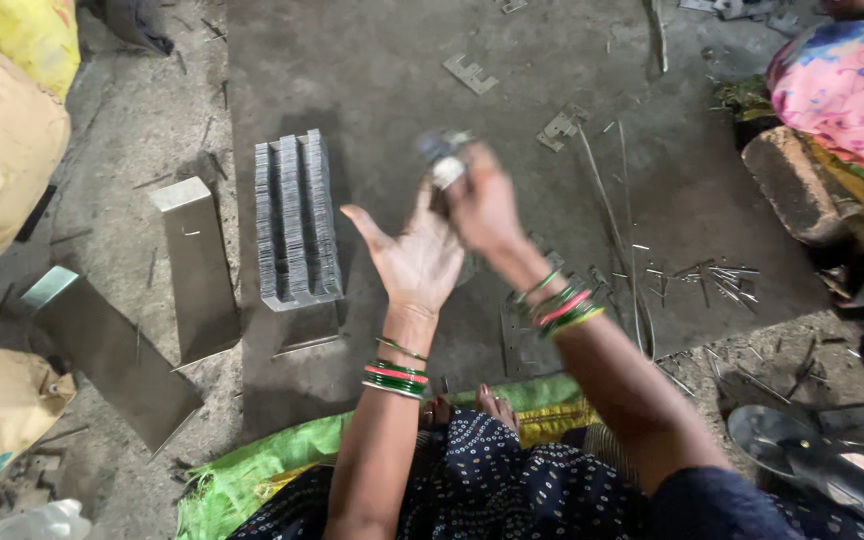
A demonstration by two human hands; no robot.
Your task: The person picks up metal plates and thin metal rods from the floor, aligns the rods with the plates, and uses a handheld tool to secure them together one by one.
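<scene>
1. Left hand (pixel 414 258): centre of view, palm open and turned up, fingers spread; it held nothing.
2. Right hand (pixel 482 205): just at 1 o'clock of the left hand, touching it, closed around a small metal piece (pixel 444 160); the piece was blurred and stuck out at 11 o'clock of the fist.
3. Plate stack (pixel 296 220): grooved grey stack on the floor, at 9 o'clock of the hands, apart from them.
4. Steel blocks (pixel 196 265): two, at 9 o'clock of the stack.
5. Loose strips (pixel 712 275): scattered at 3 o'clock.
6. Bangles (pixel 394 376): on both wrists.
</scene>
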